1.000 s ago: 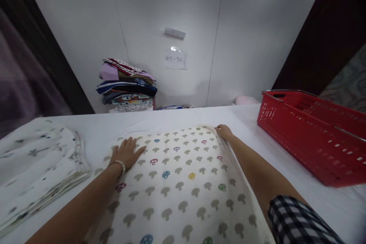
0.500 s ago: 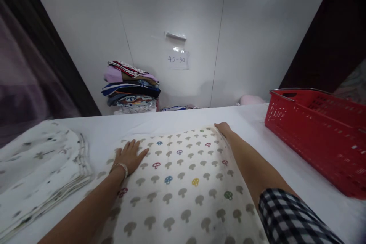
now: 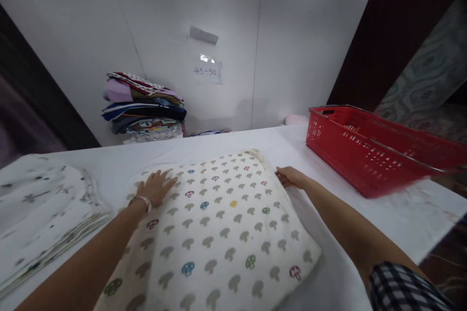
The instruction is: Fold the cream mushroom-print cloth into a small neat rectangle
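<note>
A cream cloth (image 3: 219, 223) printed with grey and coloured mushrooms lies folded in layers on the white table. My left hand (image 3: 155, 189), with a bracelet at the wrist, rests flat on its left part, fingers spread. Beside the cloth's upper right edge is my right hand (image 3: 291, 177), its fingers stretched out toward that edge. It holds nothing that I can see, and whether the fingertips touch the cloth is unclear. The cloth's near end runs out of the frame at the bottom.
A stack of white printed cloths (image 3: 47, 209) lies on the left. At the right stands a red plastic basket (image 3: 346, 155) with metal handles. Folded fabrics (image 3: 146, 107) are piled behind the table (image 3: 204, 150), against a wall bearing a paper marked 45-50 (image 3: 206, 72).
My right hand has come away from the cloth's far right corner and now sits beside its right edge. My left hand stays flat on the cloth. The view has shifted to the right.
</note>
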{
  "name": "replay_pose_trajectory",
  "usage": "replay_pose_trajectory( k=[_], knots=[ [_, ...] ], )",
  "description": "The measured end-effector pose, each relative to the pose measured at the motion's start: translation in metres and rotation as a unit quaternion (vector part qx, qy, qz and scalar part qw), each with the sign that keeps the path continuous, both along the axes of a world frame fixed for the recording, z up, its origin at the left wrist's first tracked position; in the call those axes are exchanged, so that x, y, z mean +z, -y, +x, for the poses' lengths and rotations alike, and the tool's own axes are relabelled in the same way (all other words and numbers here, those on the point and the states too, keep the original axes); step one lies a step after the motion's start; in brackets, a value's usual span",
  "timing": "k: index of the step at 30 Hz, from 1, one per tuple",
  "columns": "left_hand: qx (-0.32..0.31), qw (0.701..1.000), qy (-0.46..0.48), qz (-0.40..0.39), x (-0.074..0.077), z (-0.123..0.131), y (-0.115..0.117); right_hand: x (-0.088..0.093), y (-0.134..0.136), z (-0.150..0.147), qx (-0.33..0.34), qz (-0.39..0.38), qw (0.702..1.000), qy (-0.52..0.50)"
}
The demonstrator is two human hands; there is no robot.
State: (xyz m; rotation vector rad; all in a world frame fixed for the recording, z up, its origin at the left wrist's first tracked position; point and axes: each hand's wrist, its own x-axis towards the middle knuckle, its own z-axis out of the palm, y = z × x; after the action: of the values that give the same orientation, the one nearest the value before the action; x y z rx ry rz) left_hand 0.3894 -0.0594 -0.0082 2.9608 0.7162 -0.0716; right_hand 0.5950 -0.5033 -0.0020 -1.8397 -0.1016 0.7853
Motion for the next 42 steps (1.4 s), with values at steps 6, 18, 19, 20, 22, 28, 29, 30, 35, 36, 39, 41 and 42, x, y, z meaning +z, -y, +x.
replay_pose_trajectory(
  k=[6,18,19,20,22,28,29,30,35,36,39,41,42],
  knots=[
    [-0.132,0.99,-0.009,-0.052,0.004,-0.054,0.113,0.002,0.048,-0.07,0.002,0.023,0.999,-0.04],
    [-0.268,0.954,0.035,-0.133,-0.004,-0.115,0.242,-0.012,0.104,-0.158,0.052,0.115,0.989,-0.078],
    [-0.27,0.953,0.038,-0.135,-0.005,-0.116,0.248,-0.015,0.104,-0.161,0.043,0.121,0.989,-0.078],
    [-0.271,0.952,0.038,-0.138,-0.005,-0.116,0.254,-0.016,0.103,-0.163,0.036,0.127,0.988,-0.081],
    [-0.269,0.951,0.035,-0.148,-0.002,-0.118,0.267,-0.016,0.1,-0.168,0.034,0.141,0.985,-0.093],
    [-0.291,0.943,0.011,-0.162,0.01,-0.12,0.314,-0.006,0.092,-0.182,0.026,0.145,0.987,-0.066],
    [-0.297,0.941,0.013,-0.161,0.01,-0.119,0.322,-0.005,0.093,-0.183,0.022,0.138,0.989,-0.058],
    [-0.304,0.939,0.018,-0.158,0.01,-0.118,0.329,-0.004,0.095,-0.185,0.019,0.129,0.99,-0.05],
    [-0.309,0.942,0.029,-0.128,0.006,-0.109,0.349,-0.003,0.099,-0.189,0.011,0.119,0.992,-0.039],
    [-0.307,0.943,0.027,-0.121,0.004,-0.107,0.349,-0.003,0.099,-0.189,0.002,0.116,0.993,-0.039],
    [-0.308,0.945,0.032,-0.101,0.0,-0.105,0.348,-0.006,0.101,-0.188,-0.037,0.093,0.995,-0.029],
    [-0.313,0.945,0.035,-0.09,-0.004,-0.106,0.346,-0.009,0.105,-0.186,-0.054,0.081,0.995,-0.018],
    [-0.316,0.944,0.037,-0.086,-0.006,-0.107,0.346,-0.01,0.108,-0.185,-0.062,0.076,0.995,-0.012]
  ],
)
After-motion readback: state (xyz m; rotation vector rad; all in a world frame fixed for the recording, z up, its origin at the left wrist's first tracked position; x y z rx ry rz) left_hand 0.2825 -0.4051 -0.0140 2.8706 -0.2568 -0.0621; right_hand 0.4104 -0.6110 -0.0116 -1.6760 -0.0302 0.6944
